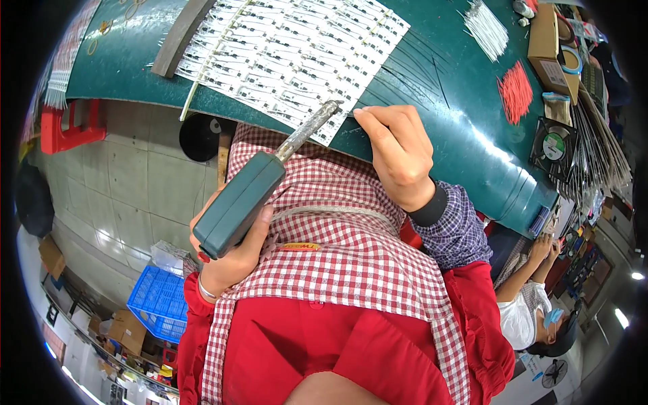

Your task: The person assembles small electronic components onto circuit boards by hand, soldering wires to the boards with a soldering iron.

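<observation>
My left hand [236,263] is wrapped round the dark green body of a soldering gun [244,202]. Its scorched metal barrel slants up to the right, and the tip lies over the near right edge of a white circuit-board panel [322,129]. Rows of small black parts and fine leads cover that panel. Just right of the tip, my right hand [401,152] is closed in a pinch at the panel's edge; what sits between thumb and finger is too small to make out. Thin black wires [412,67] lie on the table beyond this hand.
A grey bar [177,44] and a pale stick [196,91] lie across the panel's left side. On the green table [466,158] are white wires [486,30], red wires [516,94], a cardboard box [543,47] and a fan [555,145]. A co-worker [530,310] sits at right.
</observation>
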Motion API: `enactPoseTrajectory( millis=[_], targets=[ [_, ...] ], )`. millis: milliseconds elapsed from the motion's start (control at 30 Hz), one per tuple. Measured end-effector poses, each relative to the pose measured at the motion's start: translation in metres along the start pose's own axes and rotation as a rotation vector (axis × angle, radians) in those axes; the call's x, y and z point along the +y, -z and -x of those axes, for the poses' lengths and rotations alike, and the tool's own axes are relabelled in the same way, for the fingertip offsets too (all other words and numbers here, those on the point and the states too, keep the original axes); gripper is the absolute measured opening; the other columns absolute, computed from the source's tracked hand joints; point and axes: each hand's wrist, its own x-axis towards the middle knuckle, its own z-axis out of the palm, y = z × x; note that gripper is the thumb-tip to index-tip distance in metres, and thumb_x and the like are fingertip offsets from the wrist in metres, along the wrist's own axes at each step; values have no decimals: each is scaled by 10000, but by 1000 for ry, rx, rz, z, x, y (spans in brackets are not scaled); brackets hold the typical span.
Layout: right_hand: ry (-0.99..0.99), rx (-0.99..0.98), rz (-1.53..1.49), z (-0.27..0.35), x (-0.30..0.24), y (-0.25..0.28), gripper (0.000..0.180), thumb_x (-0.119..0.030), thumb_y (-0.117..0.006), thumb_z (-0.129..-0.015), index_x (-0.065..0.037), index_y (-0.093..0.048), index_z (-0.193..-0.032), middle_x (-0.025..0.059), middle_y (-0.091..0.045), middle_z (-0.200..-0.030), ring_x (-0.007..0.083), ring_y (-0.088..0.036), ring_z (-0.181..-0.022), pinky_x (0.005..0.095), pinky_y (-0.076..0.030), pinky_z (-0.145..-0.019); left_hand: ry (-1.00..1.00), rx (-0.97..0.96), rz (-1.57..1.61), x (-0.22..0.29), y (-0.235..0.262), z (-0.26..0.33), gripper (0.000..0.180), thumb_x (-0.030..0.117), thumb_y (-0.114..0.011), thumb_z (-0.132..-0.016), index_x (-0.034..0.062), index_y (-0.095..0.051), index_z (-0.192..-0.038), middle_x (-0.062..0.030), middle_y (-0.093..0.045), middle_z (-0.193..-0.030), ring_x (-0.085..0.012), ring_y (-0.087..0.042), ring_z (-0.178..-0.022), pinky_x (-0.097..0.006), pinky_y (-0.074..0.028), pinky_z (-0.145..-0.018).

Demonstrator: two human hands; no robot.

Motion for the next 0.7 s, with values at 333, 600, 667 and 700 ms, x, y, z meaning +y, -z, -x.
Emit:
enactPoseTrajectory(
  millis=[333,600,667,700],
  targets=[
    [4,-21,12,0,-1,-2,349,46,-658,-621,36,-650,-971,110,-626,-869,248,-590,-750,317,-497,-598,-29,-15,16,2,-2,-3,189,2,-728,-751,-57,-680,-923,-162,-667,-872,-254,-666,-735,-316,-526,-649],
    [20,-38,37,1,-2,-1,338,26,-662,-640,42,-647,-977,112,-622,-882,250,-592,-761,321,-500,-605,-126,-70,-71,8,-1,-9,163,-6,-723,-745,-46,-677,-896,-142,-650,-827,-255,-645,-690,-321,-512,-617],
    [22,-33,39,0,-1,-1,333,25,-661,-644,43,-647,-976,112,-622,-882,249,-592,-763,321,-500,-606,-101,-42,-47,1,-2,-4,173,3,-729,-747,-50,-678,-904,-148,-653,-832,-258,-647,-686,-321,-515,-618],
    [22,-36,39,-1,0,-2,331,23,-661,-645,43,-648,-975,112,-621,-881,249,-592,-763,321,-500,-607,-76,-13,-23,-1,-2,-2,184,12,-734,-748,-54,-679,-911,-155,-655,-836,-260,-650,-682,-321,-517,-619]
  ],
)
